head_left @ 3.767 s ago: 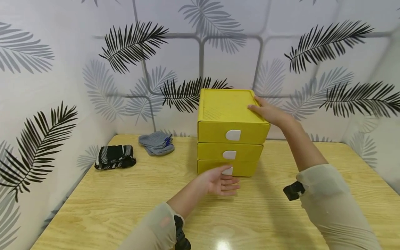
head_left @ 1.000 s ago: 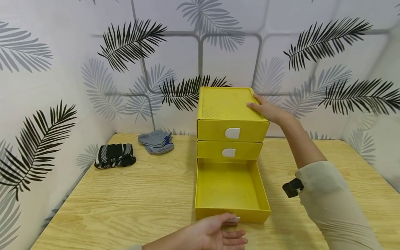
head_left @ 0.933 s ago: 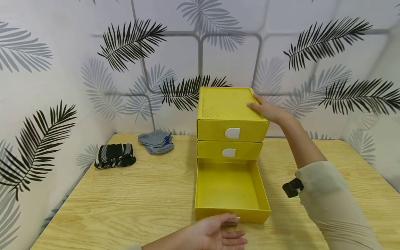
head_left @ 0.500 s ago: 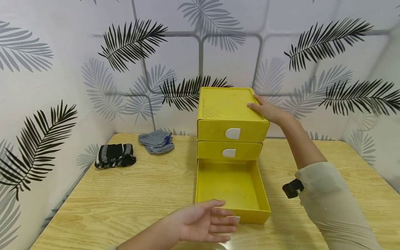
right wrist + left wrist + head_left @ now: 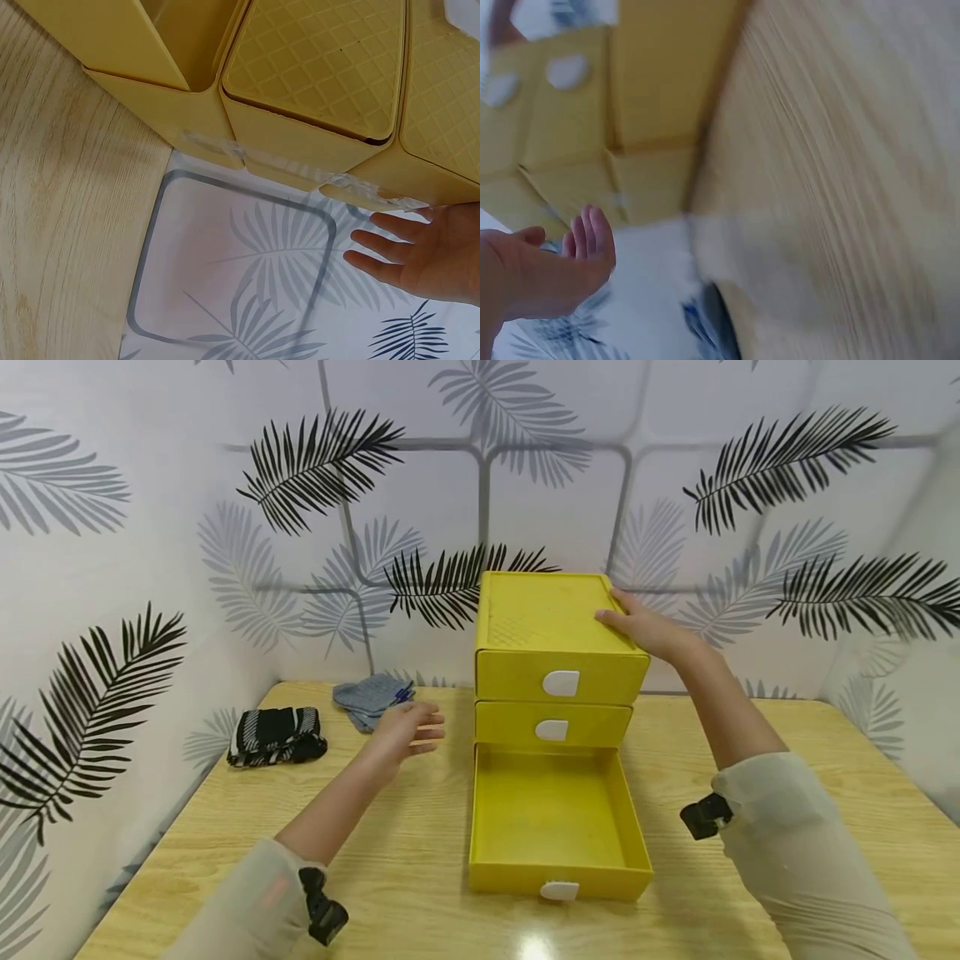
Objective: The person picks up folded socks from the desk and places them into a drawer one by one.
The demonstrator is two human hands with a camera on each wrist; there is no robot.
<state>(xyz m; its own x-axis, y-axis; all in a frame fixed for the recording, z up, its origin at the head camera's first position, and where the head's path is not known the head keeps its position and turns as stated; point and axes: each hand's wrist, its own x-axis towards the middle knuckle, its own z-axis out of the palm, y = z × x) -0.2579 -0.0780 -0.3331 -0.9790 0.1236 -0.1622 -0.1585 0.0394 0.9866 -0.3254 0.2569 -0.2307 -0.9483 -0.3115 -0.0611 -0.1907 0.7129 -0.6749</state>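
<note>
A yellow three-tier drawer unit [image 5: 551, 677] stands on the table, its bottom drawer [image 5: 510, 878] pulled out with nothing inside. The two upper drawers are closed; each front has a white tab. My right hand [image 5: 652, 631] rests on the unit's top right edge, thumb on top; in the right wrist view its fingers [image 5: 386, 247] extend along the side. My left hand [image 5: 397, 735] is empty, fingers loosely extended, left of the unit. It overlaps the folded grey socks [image 5: 367, 695] with blue marks in the head view.
A folded black-and-white cloth [image 5: 276, 737] lies at the table's left edge, beside the socks. The wooden table [image 5: 420, 877] runs up to a leaf-patterned backdrop [image 5: 555, 510]. The pulled-out drawer juts toward the front of the table.
The bottom drawer was pulled out by my left hand at its tab. That hand then let go and moved left and back toward the grey socks. My right hand stayed put.
</note>
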